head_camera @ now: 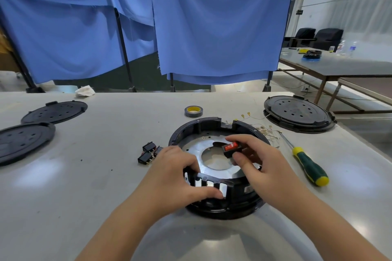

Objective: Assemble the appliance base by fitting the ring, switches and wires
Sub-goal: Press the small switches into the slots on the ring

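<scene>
Black base [212, 125] is sitting on our table [84, 176]; our left hand [174, 174] is gripping its slotted wall while our right hand [261, 163] is pinching a red switch [232, 148].

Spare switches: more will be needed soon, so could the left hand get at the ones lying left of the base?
Probably yes. The spare switches lie in the open on the table just beyond the left hand, with nothing between. But that hand now grips the base and would have to let go.

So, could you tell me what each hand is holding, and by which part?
Right hand pinches the red rocker switch by its black body; left hand grips the round black appliance base at its slotted near wall.
</scene>
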### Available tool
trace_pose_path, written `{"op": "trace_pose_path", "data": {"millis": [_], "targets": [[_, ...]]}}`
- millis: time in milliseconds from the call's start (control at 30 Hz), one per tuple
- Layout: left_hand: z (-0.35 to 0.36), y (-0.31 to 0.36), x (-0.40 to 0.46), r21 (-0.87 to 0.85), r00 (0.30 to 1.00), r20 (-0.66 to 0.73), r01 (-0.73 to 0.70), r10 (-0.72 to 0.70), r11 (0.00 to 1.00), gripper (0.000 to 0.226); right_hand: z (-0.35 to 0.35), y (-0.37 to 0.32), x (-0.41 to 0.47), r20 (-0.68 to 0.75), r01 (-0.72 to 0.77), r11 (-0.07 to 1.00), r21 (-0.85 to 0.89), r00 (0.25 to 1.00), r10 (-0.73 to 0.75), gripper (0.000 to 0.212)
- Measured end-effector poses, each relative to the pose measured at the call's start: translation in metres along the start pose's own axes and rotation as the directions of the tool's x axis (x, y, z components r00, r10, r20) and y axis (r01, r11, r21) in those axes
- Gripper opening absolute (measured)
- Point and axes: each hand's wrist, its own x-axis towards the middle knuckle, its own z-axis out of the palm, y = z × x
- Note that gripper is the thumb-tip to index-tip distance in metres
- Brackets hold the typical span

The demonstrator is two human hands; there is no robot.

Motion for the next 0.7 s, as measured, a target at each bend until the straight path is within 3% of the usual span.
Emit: {"op": "trace_pose_path", "data": {"millis": [467,567,700], "targets": [[0.021,0.019,-0.003,-0.056,0.991,-0.087,-0.106,0.101,0.993,0.056,-0.017,-0.011,0.001,0.176,0.001,0.988,0.154,0.984,-0.029,0.028],[0.021,0.022,-0.003,-0.075,0.991,-0.067,-0.124,0.119,0.990,0.052,-0.015,-0.016,-0.001,0.223,-0.007,0.994,0.107,0.975,-0.017,0.029],[0.015,0.024,-0.004,-0.149,0.998,-0.051,-0.055,0.047,0.987,0.046,-0.015,-0.015,-0.001,0.190,0.029,0.993,0.117,0.980,-0.052,0.032]]}}
